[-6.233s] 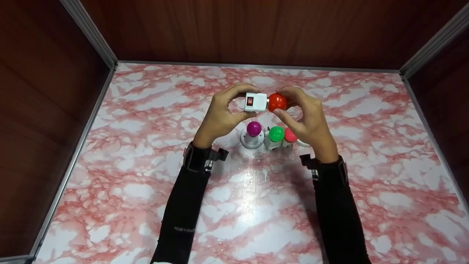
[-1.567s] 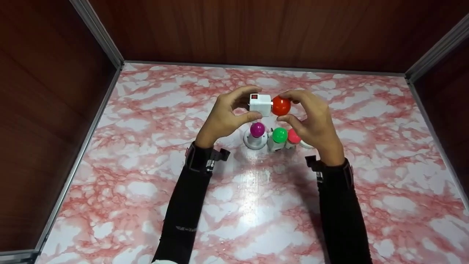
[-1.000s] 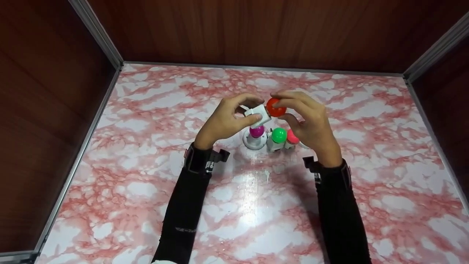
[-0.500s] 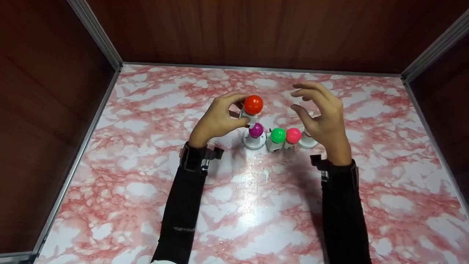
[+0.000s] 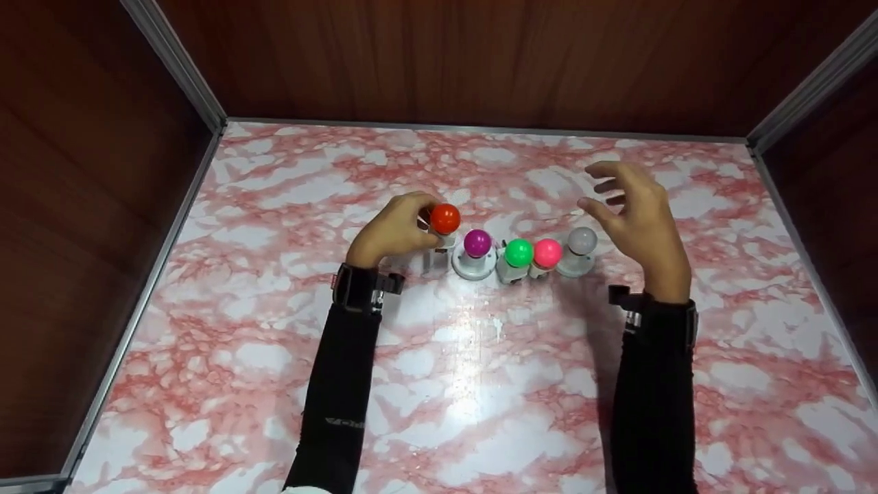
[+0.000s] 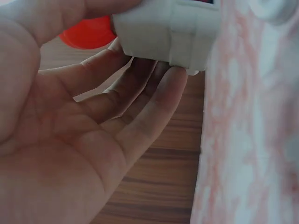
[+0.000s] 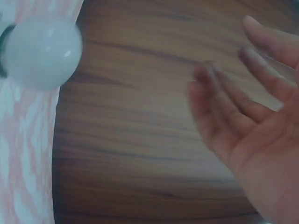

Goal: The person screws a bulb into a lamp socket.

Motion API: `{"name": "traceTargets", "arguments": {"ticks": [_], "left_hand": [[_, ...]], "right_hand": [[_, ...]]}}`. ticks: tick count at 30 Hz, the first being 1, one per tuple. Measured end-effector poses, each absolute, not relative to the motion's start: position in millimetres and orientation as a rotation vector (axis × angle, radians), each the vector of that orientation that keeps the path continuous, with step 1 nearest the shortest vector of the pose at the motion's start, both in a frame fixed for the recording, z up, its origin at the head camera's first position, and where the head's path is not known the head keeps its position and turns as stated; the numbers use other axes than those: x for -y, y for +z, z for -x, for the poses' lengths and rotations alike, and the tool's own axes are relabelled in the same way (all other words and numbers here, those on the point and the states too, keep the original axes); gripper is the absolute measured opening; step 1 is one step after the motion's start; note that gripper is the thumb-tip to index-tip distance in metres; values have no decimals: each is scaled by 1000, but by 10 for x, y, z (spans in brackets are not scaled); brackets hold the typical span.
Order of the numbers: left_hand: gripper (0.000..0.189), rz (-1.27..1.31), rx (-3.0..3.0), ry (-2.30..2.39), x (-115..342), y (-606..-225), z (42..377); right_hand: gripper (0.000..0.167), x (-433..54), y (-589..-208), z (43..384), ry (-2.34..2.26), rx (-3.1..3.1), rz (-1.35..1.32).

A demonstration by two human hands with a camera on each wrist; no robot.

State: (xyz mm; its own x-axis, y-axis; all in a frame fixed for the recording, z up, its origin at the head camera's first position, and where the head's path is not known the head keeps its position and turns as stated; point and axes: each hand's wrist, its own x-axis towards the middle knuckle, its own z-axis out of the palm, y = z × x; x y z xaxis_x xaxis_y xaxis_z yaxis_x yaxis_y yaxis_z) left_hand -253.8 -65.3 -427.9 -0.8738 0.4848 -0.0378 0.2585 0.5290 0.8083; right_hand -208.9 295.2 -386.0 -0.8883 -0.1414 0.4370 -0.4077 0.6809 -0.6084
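Observation:
My left hand holds a white lamp holder with a red light bulb pointing upward in it. Thumb and fingers pinch the holder's sides, low over the table just left of a purple bulb on a round white base. Whether the holder touches the tabletop I cannot tell. Off to the right, my right hand hangs in the air with loosely bent fingers and nothing in them. Nearest to it is a white bulb on a round base, also seen in the right wrist view.
Between the purple and white bulbs stand a green bulb and a pink bulb in white holders, all in a row. The red-and-white marbled table is bounded by dark wooden panels at the back and sides.
The right hand has let go of the red bulb and moved right, uncovering the white bulb. The left hand has turned the holder upright and brought it down and left, beside the purple bulb.

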Motion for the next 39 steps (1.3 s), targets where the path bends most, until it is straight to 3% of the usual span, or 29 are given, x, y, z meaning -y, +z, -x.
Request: {"name": "traceTargets", "arguments": {"ticks": [9, 25, 29, 36, 39], "left_hand": [[53, -423, -2440, 1097, 676, -4502, 2652], [56, -340, -2393, 1083, 700, -4638, 2684], [56, -328, -2388, 1067, 706, -4630, 2678], [56, -327, -2384, 1066, 695, -4603, 2666], [57, -322, -2383, 1070, 701, -4595, 2658]], "right_hand": [[52, -3129, -3912, 2132, 1097, 2975, -312], [53, -3147, -3939, 2146, 994, 3130, -308], [52, -3030, -3988, 2147, 979, 3023, -423], [51, -2569, -4101, 2169, 952, 3064, -874], [50, -2431, -4145, 2184, 928, 3148, -898]]}}
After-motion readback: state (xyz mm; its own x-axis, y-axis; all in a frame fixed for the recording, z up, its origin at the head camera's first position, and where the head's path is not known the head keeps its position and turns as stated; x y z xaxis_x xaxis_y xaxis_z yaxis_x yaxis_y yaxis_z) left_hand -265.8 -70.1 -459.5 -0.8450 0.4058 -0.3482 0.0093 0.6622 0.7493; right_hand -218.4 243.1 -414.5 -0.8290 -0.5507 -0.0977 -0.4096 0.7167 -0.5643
